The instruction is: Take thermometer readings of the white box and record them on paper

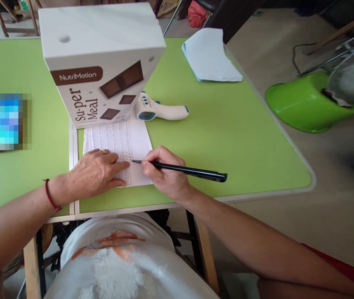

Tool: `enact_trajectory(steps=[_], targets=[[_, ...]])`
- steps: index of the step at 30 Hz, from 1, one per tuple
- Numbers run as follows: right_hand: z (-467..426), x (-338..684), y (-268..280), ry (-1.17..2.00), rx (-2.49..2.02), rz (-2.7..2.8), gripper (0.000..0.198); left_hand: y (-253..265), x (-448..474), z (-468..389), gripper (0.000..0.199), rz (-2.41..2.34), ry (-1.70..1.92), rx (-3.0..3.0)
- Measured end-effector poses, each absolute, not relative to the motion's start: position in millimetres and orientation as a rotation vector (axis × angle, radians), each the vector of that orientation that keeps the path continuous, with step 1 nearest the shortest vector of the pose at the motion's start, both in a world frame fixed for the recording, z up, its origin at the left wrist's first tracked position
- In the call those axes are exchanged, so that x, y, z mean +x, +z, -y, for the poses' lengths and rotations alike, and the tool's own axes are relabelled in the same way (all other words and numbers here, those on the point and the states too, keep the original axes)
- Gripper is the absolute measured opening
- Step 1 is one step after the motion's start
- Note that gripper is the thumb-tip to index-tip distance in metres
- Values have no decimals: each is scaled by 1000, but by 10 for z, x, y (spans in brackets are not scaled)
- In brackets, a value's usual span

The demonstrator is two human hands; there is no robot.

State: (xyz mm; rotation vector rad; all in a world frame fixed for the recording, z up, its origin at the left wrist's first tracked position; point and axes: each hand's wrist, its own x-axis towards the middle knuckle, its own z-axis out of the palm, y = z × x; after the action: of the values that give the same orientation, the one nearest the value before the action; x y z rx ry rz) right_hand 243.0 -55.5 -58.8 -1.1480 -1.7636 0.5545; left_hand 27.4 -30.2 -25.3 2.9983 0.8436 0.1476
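A green table [242, 137] takes up most of the scene, and on it stands a large white box [102, 37] lettered "NutriMotion". In front of the box, on the person's side, lies a sheet of paper [111, 143] covered in close handwritten lines, its far end hidden by the box. Well to the right of the box, at the table's far edge, are some folded white sheets [211, 56]. The left hand [92, 174] rests palm down on the part of the paper nearer than the box, its fingers loosely spread and slightly bent. The right hand [172, 176], nearer than the box and to its right, is closed around a black pen [195, 171], whose tip points back at the written lines below the box, just beside the left index finger; whether it touches is hard to tell. A white thermometer [167, 112] lies just beside the box's right side. Smallest is a ring [103, 151] on the left hand, in front of the box.
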Motion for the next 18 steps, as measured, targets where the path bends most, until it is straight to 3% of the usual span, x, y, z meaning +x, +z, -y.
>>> enact_trajectory(steps=[18], targets=[[553,2453,-567,595,-1138,1784,16,-247,266,294,37,-825,194,3020]])
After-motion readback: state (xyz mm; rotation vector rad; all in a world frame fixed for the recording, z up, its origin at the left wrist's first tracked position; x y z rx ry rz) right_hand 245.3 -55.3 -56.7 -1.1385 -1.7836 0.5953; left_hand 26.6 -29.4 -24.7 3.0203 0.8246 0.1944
